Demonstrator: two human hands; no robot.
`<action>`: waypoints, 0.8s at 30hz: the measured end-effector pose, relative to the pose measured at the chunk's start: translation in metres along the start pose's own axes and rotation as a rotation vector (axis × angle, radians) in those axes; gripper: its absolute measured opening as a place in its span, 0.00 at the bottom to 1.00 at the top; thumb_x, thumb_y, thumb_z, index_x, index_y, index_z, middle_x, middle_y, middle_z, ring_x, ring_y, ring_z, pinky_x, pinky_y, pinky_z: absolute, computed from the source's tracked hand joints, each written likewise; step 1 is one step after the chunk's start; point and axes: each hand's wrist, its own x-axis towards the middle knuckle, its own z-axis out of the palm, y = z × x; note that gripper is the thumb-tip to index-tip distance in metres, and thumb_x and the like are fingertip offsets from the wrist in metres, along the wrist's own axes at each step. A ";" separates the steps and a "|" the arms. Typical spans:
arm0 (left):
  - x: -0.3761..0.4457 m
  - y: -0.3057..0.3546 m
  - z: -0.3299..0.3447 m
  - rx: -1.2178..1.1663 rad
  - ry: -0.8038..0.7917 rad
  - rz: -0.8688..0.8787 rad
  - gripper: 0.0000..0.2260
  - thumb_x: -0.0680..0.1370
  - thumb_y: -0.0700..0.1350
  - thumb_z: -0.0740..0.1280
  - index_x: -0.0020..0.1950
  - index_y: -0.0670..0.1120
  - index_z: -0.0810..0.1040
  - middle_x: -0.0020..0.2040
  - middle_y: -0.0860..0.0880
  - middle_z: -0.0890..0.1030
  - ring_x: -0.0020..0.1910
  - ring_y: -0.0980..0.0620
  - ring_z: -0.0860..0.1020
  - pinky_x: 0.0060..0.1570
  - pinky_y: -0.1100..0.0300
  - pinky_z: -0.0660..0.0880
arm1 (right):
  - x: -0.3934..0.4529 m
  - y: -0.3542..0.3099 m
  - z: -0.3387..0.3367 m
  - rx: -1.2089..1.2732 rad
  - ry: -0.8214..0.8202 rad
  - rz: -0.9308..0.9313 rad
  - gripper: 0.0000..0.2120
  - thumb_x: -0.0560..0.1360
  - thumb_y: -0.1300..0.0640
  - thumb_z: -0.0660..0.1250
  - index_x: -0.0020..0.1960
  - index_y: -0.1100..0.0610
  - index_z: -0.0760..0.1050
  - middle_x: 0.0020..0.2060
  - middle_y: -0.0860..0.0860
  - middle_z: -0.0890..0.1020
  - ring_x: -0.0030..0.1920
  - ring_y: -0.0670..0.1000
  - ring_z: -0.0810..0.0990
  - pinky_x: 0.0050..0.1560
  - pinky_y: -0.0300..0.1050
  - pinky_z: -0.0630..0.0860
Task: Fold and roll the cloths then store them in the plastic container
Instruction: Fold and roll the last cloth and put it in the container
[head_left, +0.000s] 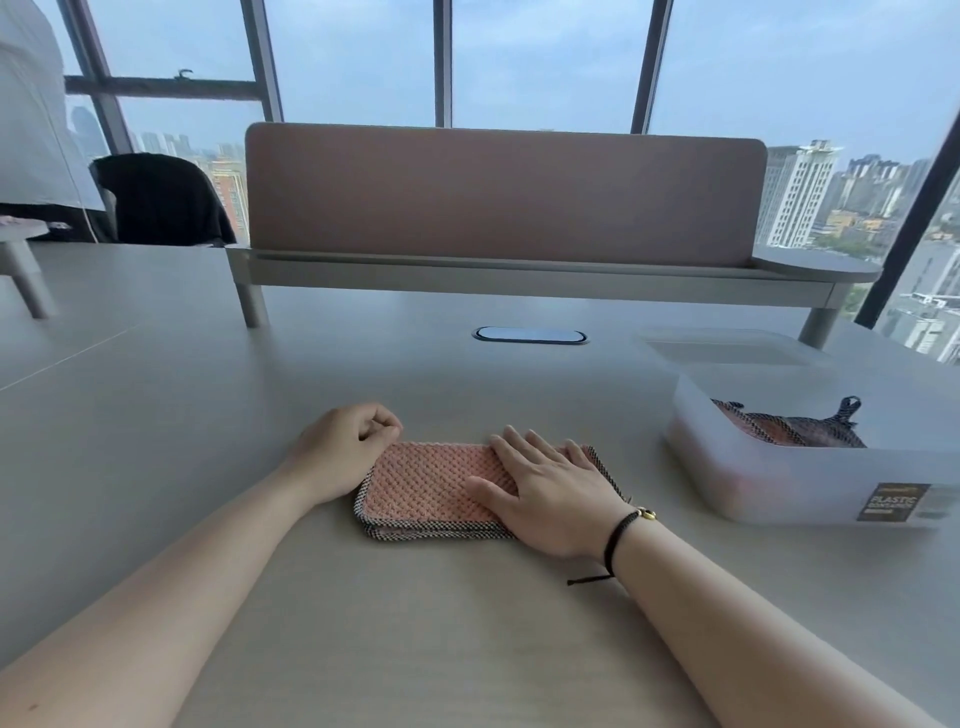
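Folded at the frame's centre, the pink cloth (431, 480) lies flat under the right hand (545, 493), fingers spread straight. At its upper left corner, the left hand (343, 449) pinches the edge. Right: the plastic container (810, 467) holding another cloth (784, 428).

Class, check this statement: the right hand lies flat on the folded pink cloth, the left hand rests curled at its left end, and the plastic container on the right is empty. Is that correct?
Not quite. The head view shows the plastic container is not empty: a cloth already lies inside it. The rest holds: the right hand lies flat on the folded pink cloth, and the left hand rests curled at its left end.
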 end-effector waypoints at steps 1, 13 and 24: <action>-0.001 -0.001 0.000 -0.011 0.010 -0.008 0.05 0.78 0.49 0.68 0.43 0.55 0.79 0.40 0.56 0.85 0.45 0.53 0.83 0.54 0.50 0.77 | 0.000 0.001 -0.001 -0.005 -0.006 0.008 0.39 0.75 0.25 0.40 0.80 0.42 0.46 0.80 0.42 0.46 0.80 0.47 0.43 0.78 0.57 0.40; -0.019 0.017 -0.002 0.244 0.125 0.167 0.14 0.77 0.61 0.59 0.56 0.59 0.79 0.59 0.56 0.80 0.64 0.50 0.75 0.64 0.50 0.67 | -0.003 0.012 -0.005 -0.037 -0.018 0.056 0.42 0.68 0.20 0.39 0.78 0.36 0.46 0.80 0.40 0.47 0.80 0.48 0.43 0.77 0.62 0.38; -0.037 0.038 0.009 0.478 -0.475 0.210 0.45 0.63 0.79 0.34 0.78 0.66 0.46 0.80 0.61 0.46 0.79 0.59 0.43 0.78 0.51 0.41 | -0.006 0.016 -0.011 -0.075 0.256 0.028 0.37 0.72 0.23 0.45 0.73 0.40 0.65 0.74 0.42 0.68 0.75 0.48 0.64 0.76 0.59 0.54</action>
